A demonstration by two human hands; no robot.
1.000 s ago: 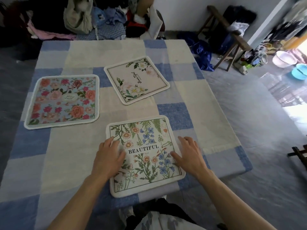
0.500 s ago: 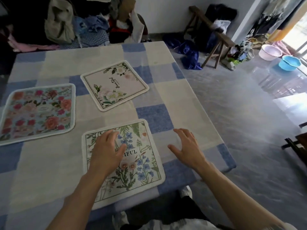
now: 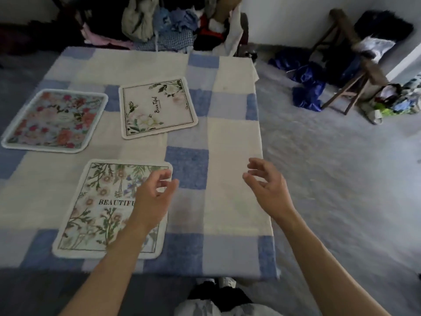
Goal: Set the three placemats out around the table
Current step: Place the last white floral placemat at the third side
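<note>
Both hands raised over the table (image 3: 232, 137), empty, fingers loosely curled and spread. Left hand (image 3: 152, 197) above the right edge of the nearest placemat, not clearly touching it; right hand (image 3: 270, 187) further right, over a bare white square of the blue-and-white checked tablecloth (image 3: 189, 165) near the table's right edge. Far left: pink-and-red rose placemat (image 3: 54, 120), lying flat, partly on a blue square. Just right of it, apart by a strip of cloth: white placemat with pale flowers and script lettering (image 3: 157, 107), turned slightly askew. Nearer the front edge, below those two: wildflower placemat marked "BEAUTIFUL" (image 3: 100, 208), flat, its lower right part hidden behind the left forearm. Beyond the table, piled clothes (image 3: 159, 21); off to the right, on the grey floor, a wooden stool (image 3: 350, 65) and crumpled blue cloth (image 3: 305, 87).
</note>
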